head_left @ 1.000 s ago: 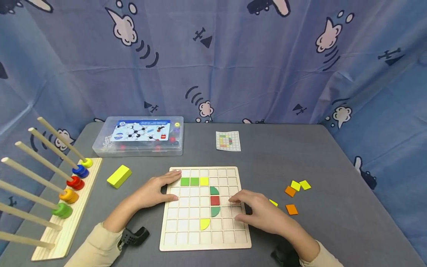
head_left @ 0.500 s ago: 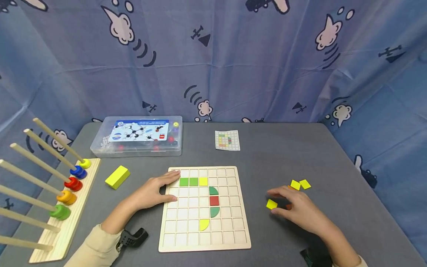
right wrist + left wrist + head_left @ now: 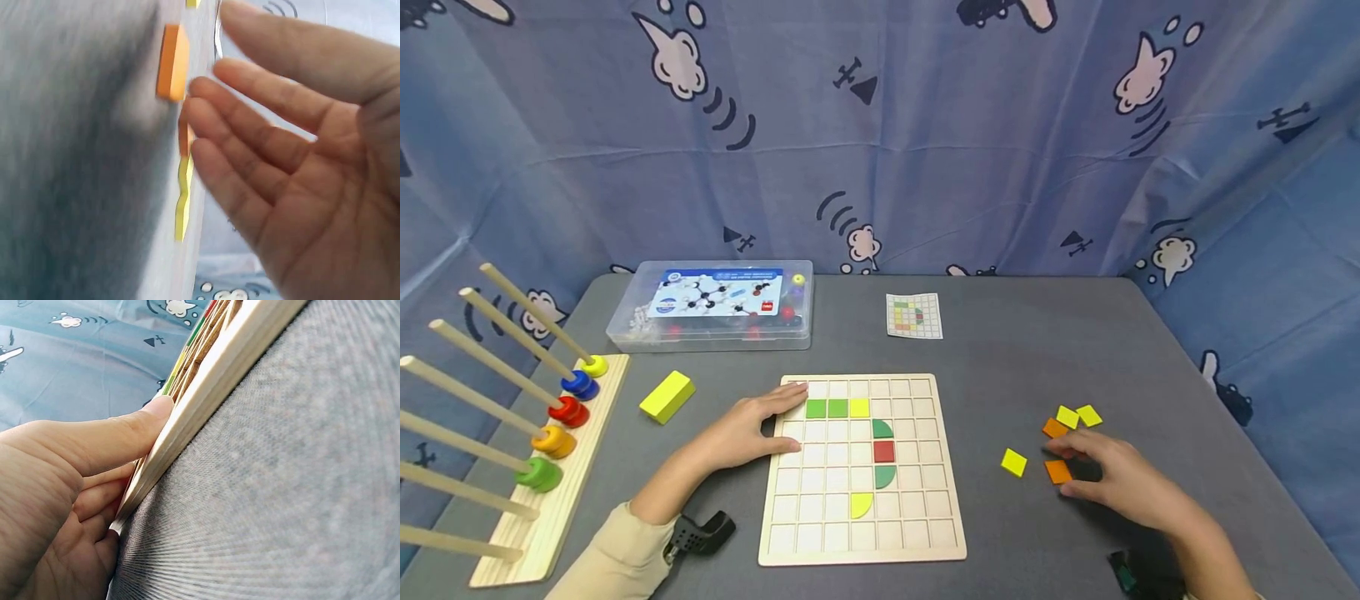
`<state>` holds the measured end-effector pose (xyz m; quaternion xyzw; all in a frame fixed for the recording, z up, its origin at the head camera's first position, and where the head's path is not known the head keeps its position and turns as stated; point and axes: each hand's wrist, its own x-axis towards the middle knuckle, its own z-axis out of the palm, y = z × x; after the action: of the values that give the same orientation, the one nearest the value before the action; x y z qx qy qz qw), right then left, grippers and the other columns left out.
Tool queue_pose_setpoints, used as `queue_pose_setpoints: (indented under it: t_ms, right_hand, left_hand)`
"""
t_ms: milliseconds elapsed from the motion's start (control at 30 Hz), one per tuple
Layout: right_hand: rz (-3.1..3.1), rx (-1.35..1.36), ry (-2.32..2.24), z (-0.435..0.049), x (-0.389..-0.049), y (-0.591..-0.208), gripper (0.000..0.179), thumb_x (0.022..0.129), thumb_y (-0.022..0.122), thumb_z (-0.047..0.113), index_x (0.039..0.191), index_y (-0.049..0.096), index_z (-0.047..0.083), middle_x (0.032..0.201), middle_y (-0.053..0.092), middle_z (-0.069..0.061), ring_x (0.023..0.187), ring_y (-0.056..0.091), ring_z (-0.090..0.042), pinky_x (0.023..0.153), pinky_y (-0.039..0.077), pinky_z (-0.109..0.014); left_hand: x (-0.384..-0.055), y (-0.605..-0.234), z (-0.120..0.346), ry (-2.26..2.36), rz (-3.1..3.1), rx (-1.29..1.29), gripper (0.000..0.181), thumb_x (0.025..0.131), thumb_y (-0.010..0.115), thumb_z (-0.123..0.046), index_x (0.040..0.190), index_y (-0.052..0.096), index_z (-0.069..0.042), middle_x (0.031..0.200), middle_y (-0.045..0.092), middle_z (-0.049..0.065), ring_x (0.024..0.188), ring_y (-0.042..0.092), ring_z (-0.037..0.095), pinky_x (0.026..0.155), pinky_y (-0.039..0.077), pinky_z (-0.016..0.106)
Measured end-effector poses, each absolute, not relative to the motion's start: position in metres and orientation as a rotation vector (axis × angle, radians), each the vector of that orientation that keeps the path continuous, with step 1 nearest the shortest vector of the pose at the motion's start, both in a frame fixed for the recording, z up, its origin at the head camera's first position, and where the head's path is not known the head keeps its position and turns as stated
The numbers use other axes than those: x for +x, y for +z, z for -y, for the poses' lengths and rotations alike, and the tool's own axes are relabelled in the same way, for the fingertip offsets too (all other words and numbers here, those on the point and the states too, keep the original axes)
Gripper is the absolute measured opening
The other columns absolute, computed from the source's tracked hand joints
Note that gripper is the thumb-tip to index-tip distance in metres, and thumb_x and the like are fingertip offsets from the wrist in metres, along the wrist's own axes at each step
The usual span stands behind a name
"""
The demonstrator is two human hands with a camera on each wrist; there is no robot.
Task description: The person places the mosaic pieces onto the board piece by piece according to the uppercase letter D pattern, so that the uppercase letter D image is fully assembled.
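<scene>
The left hand (image 3: 751, 429) rests, fingers relaxed, on the wooden board (image 3: 912, 477); the right hand (image 3: 1112, 479), thumb and fingers parted, hovers by an orange tile (image 3: 1059, 472) on the bench (image 3: 1000, 358).

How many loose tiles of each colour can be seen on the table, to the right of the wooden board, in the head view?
Yellow tiles: 3
Orange tiles: 2
Total: 5

Tiles (image 3: 1013, 462) right of board (image 3: 835, 454), card (image 3: 913, 316) behind
</scene>
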<state>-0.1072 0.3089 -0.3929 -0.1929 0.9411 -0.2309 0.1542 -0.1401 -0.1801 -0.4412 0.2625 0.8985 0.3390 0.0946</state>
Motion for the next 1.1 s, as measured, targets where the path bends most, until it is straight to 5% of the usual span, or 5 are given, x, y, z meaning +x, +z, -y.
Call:
queue_pose_setpoints:
  t_ms: [400, 667, 1100]
  right_hand:
    - [-2.741, -0.515, -0.608, -0.314, -0.107, -0.406, 0.032, 0.074, 0.078, 0.008, 0.100, 0.062, 0.019, 0.105, 0.058, 0.001, 0.089, 0.055, -0.012, 0.072, 0.050, -0.028]
    - [-2.709, -0.472, -0.671, -0.303, -0.103, -0.397, 0.026, 0.079, 0.076, 0.018, 0.102, 0.063, 0.017, 0.100, 0.062, 0.004, 0.086, 0.057, -0.006, 0.072, 0.052, -0.025]
    - [-2.703, -0.852, -0.950, -0.228, -0.088, -0.396, 0.028, 0.080, 0.076, 0.022, 0.106, 0.064, 0.026, 0.100, 0.060, 0.016, 0.089, 0.060, -0.005, 0.077, 0.054, -0.026]
  left_hand:
    - [-0.142, -0.442, 0.181, 1.021, -2.675, 0.800, 0.076, 0.081, 0.073, -0.037, 0.144, 0.042, -0.009, 0.151, 0.037, 0.010, 0.141, 0.028, 0.032, 0.110, 0.031, 0.052]
    - [-0.143, -0.442, 0.179, 1.002, -2.662, 0.813, 0.076, 0.082, 0.073, -0.038, 0.144, 0.041, -0.009, 0.151, 0.036, 0.008, 0.141, 0.029, 0.030, 0.111, 0.031, 0.051]
    - [-0.143, -0.445, 0.181, 1.008, -2.659, 0.783, 0.076, 0.082, 0.073, -0.038, 0.145, 0.041, -0.010, 0.152, 0.035, 0.009, 0.142, 0.027, 0.031, 0.111, 0.029, 0.052]
